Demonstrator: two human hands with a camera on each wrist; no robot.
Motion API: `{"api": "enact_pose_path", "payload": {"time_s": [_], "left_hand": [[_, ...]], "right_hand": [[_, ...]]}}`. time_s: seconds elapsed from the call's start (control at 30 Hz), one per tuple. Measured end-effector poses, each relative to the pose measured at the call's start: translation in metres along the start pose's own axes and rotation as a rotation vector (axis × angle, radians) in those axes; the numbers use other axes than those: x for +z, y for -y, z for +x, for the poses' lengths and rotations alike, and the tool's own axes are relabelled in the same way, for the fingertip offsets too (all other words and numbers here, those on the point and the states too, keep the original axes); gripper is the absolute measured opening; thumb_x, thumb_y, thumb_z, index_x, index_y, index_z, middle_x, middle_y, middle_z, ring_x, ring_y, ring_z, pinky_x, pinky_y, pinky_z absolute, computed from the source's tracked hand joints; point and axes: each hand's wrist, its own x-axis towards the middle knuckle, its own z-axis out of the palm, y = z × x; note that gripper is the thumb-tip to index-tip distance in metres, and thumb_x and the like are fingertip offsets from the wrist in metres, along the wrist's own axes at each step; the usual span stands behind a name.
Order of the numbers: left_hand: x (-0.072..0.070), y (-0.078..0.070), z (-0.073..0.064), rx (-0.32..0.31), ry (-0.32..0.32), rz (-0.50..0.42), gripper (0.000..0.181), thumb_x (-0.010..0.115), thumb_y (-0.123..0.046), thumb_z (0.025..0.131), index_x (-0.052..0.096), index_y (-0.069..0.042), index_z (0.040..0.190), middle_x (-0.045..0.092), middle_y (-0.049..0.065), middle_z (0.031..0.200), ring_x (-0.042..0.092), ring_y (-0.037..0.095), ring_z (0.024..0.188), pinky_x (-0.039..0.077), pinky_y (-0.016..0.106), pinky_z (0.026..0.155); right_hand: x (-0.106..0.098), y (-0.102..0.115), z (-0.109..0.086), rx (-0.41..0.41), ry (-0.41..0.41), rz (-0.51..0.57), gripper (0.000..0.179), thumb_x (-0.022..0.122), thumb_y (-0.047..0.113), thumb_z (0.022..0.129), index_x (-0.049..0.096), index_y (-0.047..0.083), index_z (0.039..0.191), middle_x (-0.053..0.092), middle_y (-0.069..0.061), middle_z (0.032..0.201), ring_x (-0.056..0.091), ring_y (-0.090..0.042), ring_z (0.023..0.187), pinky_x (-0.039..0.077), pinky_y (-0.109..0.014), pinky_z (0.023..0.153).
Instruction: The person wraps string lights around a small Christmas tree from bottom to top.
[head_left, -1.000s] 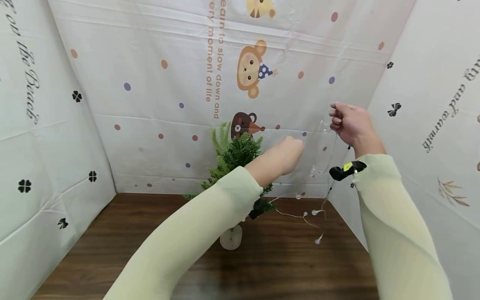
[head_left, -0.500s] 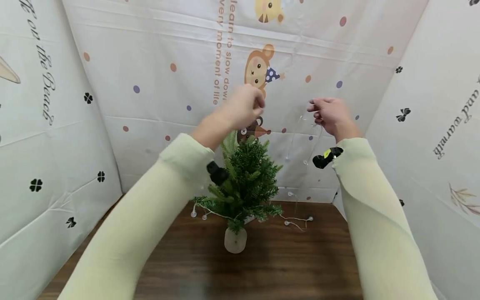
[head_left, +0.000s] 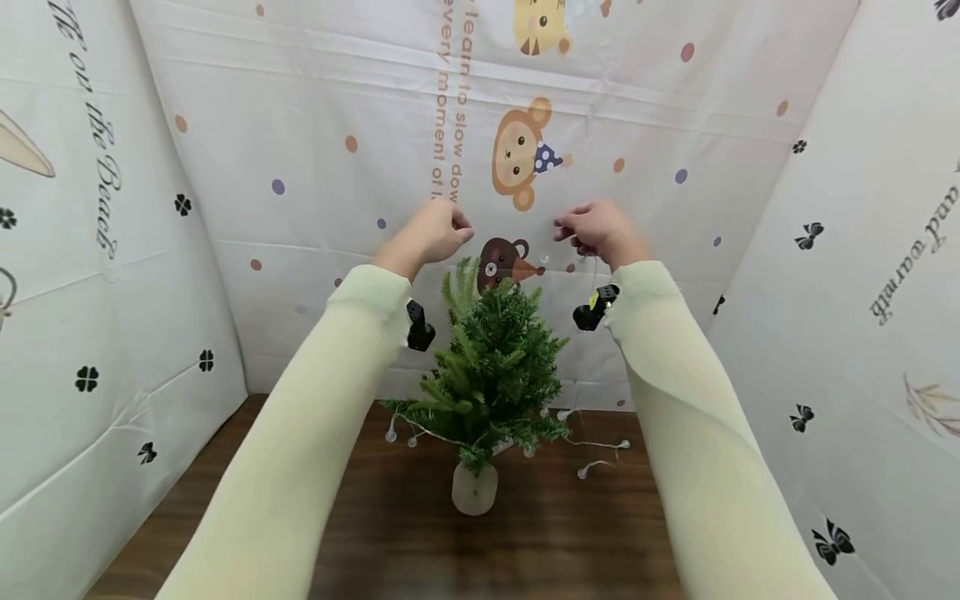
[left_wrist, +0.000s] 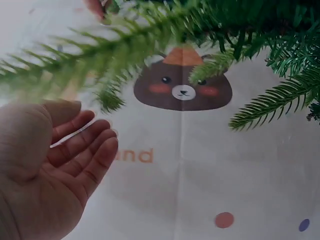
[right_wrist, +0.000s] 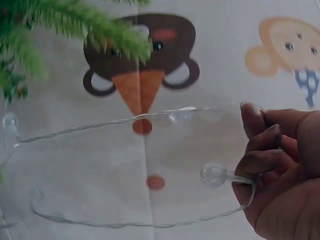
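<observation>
Stretching from the bottom edge of the frame are two pale yellow-green sleeves (head_left: 288, 433), each with one small black device (head_left: 422, 327) at the cuff. Beyond the cuffs I see two bare hands, set apart on either side of the middle. The left hand (head_left: 435, 229) has its fingers loosely bent, the thumb close beside them. The right hand (head_left: 596, 229), right of centre, has its fingers clamped on a string of lights (right_wrist: 115, 121): thin, clear, twisted wire bending back in a loop, with round see-through bulbs along it. More such wire runs along the lower branches of one green tree (head_left: 502, 358) at the centre, bushy and thick with needles. I count two bulbs (head_left: 391, 436) at its lower left and at least three toward its lower right; the needles may hide others. Below the branches one pale, rounded base (head_left: 475, 490) holds the tree upright on the brown wood-grained surface (head_left: 405, 542). Farthest off, a white cloth (head_left: 337, 83) fills the top of the frame, printed with dots, orange lettering and three animal heads: a bear (head_left: 495, 268), a monkey (head_left: 510, 154) and a yellow animal (head_left: 538, 25).
</observation>
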Motion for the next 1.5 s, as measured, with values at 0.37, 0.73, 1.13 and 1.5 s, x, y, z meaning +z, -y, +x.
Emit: {"api": "enact_pose_path", "payload": {"time_s": [0.37,0.73,1.13,1.5], "left_hand": [[0.022,0.007,0.013,-0.026,0.039,-0.197,0.035,0.057,-0.027,0.106,0.070,-0.006,0.130,0.069,0.012,0.130,0.064,0.025,0.118,0.052,0.042,0.101],[0.027,-0.002,0.017,-0.006,0.049,-0.249,0.029,0.064,-0.025,0.102,0.075,-0.008,0.123,0.072,0.010,0.124,0.063,0.022,0.104,0.052,0.035,0.089],[0.032,0.007,0.015,-0.069,-0.023,-0.354,0.024,0.066,-0.023,0.101,0.078,-0.009,0.116,0.074,0.012,0.110,0.065,0.027,0.093,0.049,0.030,0.071],[0.033,0.025,0.016,-0.115,-0.046,-0.404,0.026,0.067,-0.020,0.100,0.076,-0.006,0.120,0.071,0.012,0.119,0.064,0.029,0.108,0.051,0.036,0.086]], "right_hand": [[0.030,0.024,-0.003,-0.155,0.085,-0.171,0.034,0.062,0.030,0.104,0.074,0.004,0.121,0.074,-0.001,0.091,0.049,-0.011,0.057,0.046,-0.027,0.059],[0.040,0.042,-0.009,-0.274,0.196,-0.267,0.036,0.063,0.034,0.103,0.074,0.001,0.112,0.066,0.001,0.095,0.049,-0.009,0.059,0.047,-0.025,0.061],[0.034,0.026,-0.008,-0.199,0.327,-0.167,0.038,0.062,0.042,0.102,0.069,0.005,0.094,0.067,-0.003,0.082,0.065,-0.024,0.083,0.050,-0.032,0.077],[0.032,-0.008,0.001,-0.092,0.370,0.142,0.029,0.058,0.031,0.106,0.072,0.006,0.102,0.066,-0.004,0.082,0.059,-0.016,0.071,0.053,-0.030,0.067]]}}
